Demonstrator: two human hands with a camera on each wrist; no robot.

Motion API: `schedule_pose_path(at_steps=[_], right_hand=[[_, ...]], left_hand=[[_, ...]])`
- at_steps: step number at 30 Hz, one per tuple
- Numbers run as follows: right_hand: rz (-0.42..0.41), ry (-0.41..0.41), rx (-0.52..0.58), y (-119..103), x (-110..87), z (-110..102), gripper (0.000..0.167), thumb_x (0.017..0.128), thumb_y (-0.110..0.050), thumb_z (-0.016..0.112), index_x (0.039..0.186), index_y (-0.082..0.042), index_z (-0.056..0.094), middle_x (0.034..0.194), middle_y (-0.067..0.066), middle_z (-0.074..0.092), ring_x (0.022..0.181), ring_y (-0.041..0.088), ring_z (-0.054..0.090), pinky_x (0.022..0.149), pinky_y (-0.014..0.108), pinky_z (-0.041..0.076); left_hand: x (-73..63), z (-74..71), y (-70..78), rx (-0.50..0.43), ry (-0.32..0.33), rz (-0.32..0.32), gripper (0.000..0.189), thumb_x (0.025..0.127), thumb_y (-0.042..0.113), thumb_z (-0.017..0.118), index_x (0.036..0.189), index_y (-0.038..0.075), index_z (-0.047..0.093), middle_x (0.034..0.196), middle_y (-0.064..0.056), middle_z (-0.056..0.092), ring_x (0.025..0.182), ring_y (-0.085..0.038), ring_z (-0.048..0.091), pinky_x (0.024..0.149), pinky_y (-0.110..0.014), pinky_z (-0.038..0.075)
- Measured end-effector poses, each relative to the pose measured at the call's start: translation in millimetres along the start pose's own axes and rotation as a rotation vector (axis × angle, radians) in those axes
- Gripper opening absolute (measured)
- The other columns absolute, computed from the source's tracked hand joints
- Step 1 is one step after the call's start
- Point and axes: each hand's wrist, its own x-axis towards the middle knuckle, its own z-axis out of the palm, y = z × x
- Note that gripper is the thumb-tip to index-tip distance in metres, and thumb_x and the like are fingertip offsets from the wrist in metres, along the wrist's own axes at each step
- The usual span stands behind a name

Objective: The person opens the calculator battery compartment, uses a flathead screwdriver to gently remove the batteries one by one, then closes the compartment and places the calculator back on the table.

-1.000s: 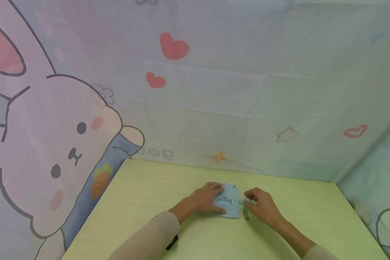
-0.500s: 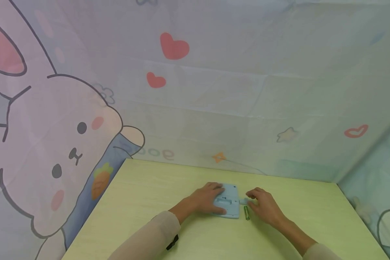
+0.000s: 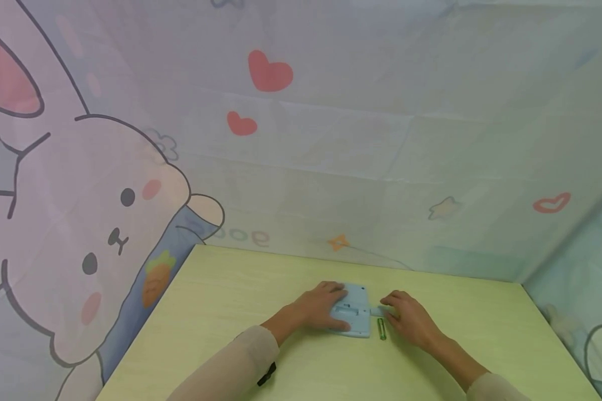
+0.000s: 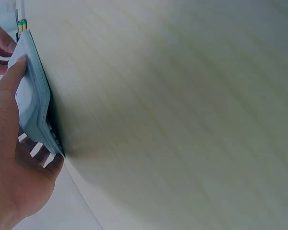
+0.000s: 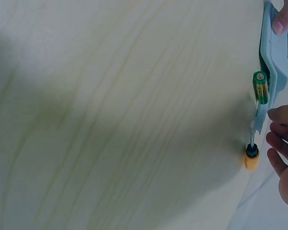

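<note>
A light-blue calculator (image 3: 362,326) lies face down, its battery compartment (image 3: 350,312) uncovered. My left hand (image 3: 315,307) grips it across the back, with the thumb near the front edge and the fingers towards the far side; the left wrist view has fingers curled under its edge. My right hand (image 3: 412,322) is just right of the calculator, thumb and fingertips pinching a small light-blue battery cover (image 3: 376,311). A green battery (image 3: 382,329) lies on the table below that cover. In the right wrist view the battery (image 5: 261,88) is near the calculator's edge (image 5: 277,52).
A silver shaft with a black collar and orange handle (image 5: 251,163), like a screwdriver, shows below the right fingers; the head view hides it. The pale yellow table (image 3: 261,278) meets a printed cloth (image 3: 331,167) at the back. A dark strap (image 3: 267,374) hangs under the left sleeve.
The right hand shifts very slightly, keeping its fingertips at the cover. The left hand and calculator stay in place, and the battery rests beside them.
</note>
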Motion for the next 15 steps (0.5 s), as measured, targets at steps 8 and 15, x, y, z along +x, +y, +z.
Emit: schedule_pose_path(at_steps=[8, 15], right_hand=[[-0.084, -0.016, -0.051, 6.0, 1.3, 3.4, 0.031, 0.085, 0.003, 0.085, 0.115, 0.0, 0.076, 0.113, 0.009, 0.071, 0.109, 0.03, 0.068, 0.094, 0.047, 0.057], [-0.093, -0.029, -0.059, 8.0, 1.2, 7.5, 0.03, 0.085, 0.004, 0.085, 0.114, 0.0, 0.076, 0.112, 0.008, 0.071, 0.108, 0.029, 0.068, 0.094, 0.046, 0.057]], left_hand=[[0.3, -0.9, 0.5, -0.004, 0.0, -0.008, 0.092, 0.092, 0.075, 0.065, 0.163, 0.021, 0.044, 0.17, 0.002, 0.035, 0.156, -0.019, 0.03, 0.115, -0.041, 0.044], [0.8, 0.6, 0.1, -0.01, -0.004, -0.004, 0.092, 0.092, 0.074, 0.066, 0.163, 0.02, 0.045, 0.169, 0.003, 0.035, 0.156, -0.019, 0.031, 0.114, -0.04, 0.045]])
